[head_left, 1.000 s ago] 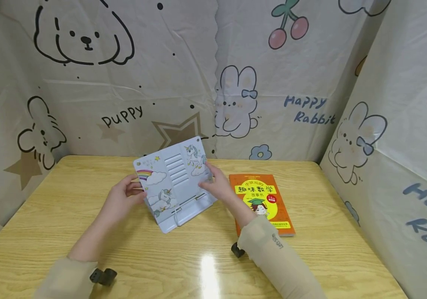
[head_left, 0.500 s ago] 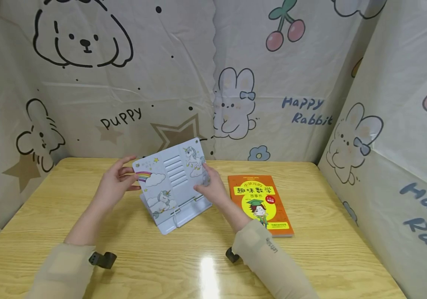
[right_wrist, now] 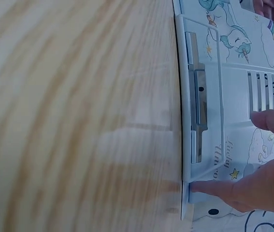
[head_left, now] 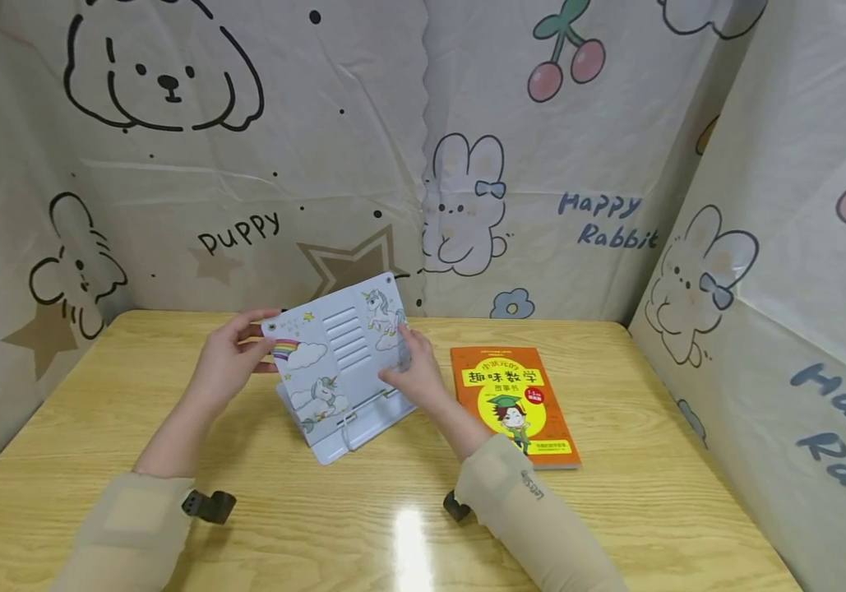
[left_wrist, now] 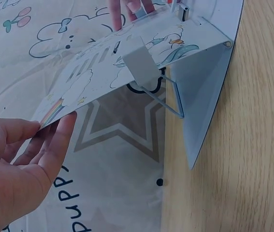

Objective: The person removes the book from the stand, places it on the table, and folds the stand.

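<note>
A pale blue metal book stand (head_left: 352,362) with unicorns, a rainbow and slots stands tilted on the wooden table, its panel raised above its base. My left hand (head_left: 230,358) pinches the panel's upper left edge; in the left wrist view its thumb (left_wrist: 23,129) is on the printed face and its fingers are behind. On the opposite side, my right hand (head_left: 423,374) grips the panel's right edge, with its thumb over the front. Under the panel, a wire support (left_wrist: 163,99) runs down to the base (left_wrist: 199,106). A wire page holder (right_wrist: 219,96) lies along the lower ledge.
An orange and yellow book (head_left: 515,403) lies flat on the table (head_left: 319,526), just right of the stand and partly behind the right forearm. Printed cloth (head_left: 363,148) hangs along the back and both sides of the table.
My left hand has moved up along the stand's left edge to near the top corner. More of the base shows at the lower left. My right hand keeps its grip, shifting slightly left.
</note>
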### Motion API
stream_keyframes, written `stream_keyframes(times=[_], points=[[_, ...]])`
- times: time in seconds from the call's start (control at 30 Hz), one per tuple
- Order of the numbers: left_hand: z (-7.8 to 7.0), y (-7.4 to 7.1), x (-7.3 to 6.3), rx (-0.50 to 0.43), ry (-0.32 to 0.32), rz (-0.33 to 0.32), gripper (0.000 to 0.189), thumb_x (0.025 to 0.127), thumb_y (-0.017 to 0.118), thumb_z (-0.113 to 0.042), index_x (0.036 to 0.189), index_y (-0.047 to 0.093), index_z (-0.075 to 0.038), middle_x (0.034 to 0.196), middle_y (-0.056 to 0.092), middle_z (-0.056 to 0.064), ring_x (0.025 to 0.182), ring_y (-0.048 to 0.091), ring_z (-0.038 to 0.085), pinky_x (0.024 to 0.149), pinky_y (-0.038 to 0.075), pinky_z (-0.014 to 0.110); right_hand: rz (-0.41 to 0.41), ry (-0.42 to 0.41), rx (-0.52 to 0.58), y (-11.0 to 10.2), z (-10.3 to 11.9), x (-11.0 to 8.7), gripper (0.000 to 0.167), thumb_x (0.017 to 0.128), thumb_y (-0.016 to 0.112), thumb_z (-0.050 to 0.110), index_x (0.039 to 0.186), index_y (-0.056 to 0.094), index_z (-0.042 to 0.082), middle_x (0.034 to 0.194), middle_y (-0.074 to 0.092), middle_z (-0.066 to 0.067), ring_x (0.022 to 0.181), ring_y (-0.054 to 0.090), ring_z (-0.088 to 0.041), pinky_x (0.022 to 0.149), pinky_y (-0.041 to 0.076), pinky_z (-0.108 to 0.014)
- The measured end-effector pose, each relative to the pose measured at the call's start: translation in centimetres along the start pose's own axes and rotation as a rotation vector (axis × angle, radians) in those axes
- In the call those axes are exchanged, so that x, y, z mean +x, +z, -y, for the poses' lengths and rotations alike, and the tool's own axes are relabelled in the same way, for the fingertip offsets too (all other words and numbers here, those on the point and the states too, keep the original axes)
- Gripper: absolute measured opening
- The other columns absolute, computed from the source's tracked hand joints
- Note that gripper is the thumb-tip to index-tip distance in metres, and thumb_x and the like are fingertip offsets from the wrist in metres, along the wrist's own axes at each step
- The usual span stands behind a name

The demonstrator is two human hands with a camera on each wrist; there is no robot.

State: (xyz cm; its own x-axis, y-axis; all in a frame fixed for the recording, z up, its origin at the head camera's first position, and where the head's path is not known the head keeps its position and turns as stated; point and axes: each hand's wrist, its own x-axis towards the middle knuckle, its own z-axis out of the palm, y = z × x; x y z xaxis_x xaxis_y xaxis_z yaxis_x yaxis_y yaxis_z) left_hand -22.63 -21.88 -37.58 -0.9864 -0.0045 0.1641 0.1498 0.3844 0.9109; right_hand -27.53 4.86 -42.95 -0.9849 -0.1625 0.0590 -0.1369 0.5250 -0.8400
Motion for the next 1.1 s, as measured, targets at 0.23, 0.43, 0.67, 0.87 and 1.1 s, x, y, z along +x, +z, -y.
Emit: stream_keyframes(times=[0.23, 0.43, 0.67, 0.87, 1.1], points=[[-0.1, 0.0, -0.3, 0.002, 0.002, 0.025, 0.042, 0.096, 0.053, -0.007, 0.137, 0.045, -0.011, 0.119, 0.054, 0.021, 0.093, 0.061, 0.023, 0.069, 0.058, 0.029, 0.007, 0.005, 0.003, 0.0, 0.2, 0.2, 0.084, 0.079, 0.074, 0.013, 0.149, 0.028, 0.020, 0.154, 0.017, -0.018, 0.138, 0.025, -0.037, 0.112, 0.027, -0.050], [-0.5, 0.2, -1.0, -0.054, 0.018, 0.026, 0.041, 0.096, 0.053, -0.006, 0.136, 0.045, -0.008, 0.115, 0.053, 0.023, 0.088, 0.062, 0.016, 0.069, 0.058, 0.030, 0.012, -0.005, -0.003, 0.0, 0.2, 0.5, 0.083, 0.079, 0.074, 0.011, 0.149, 0.030, 0.020, 0.155, 0.017, -0.018, 0.139, 0.025, -0.037, 0.112, 0.027, -0.050], [-0.6, 0.6, -1.4, -0.127, 0.047, 0.025, 0.040, 0.094, 0.053, -0.002, 0.134, 0.046, -0.004, 0.112, 0.054, 0.024, 0.083, 0.064, 0.011, 0.069, 0.059, 0.035, 0.008, 0.015, 0.020, 0.0, 0.0, 0.9, 0.082, 0.079, 0.074, 0.010, 0.148, 0.031, 0.023, 0.156, 0.016, -0.014, 0.139, 0.025, -0.036, 0.112, 0.027, -0.049], [-0.6, 0.9, -1.7, -0.103, 0.023, 0.025, 0.041, 0.094, 0.054, -0.002, 0.134, 0.045, -0.005, 0.113, 0.054, 0.023, 0.084, 0.064, 0.013, 0.070, 0.059, 0.035, 0.011, 0.017, 0.029, -0.1, -0.2, 1.0, 0.083, 0.079, 0.074, 0.010, 0.148, 0.031, 0.024, 0.156, 0.014, -0.016, 0.140, 0.023, -0.037, 0.112, 0.026, -0.050], [-1.0, 1.4, -2.3, -0.115, 0.010, 0.018, 0.041, 0.095, 0.053, -0.003, 0.135, 0.044, -0.004, 0.114, 0.053, 0.024, 0.086, 0.064, 0.012, 0.071, 0.058, 0.035, 0.014, 0.016, 0.035, -0.1, 0.0, 1.0, 0.083, 0.078, 0.074, 0.009, 0.148, 0.032, 0.023, 0.157, 0.012, -0.015, 0.141, 0.020, -0.037, 0.113, 0.024, -0.051]])
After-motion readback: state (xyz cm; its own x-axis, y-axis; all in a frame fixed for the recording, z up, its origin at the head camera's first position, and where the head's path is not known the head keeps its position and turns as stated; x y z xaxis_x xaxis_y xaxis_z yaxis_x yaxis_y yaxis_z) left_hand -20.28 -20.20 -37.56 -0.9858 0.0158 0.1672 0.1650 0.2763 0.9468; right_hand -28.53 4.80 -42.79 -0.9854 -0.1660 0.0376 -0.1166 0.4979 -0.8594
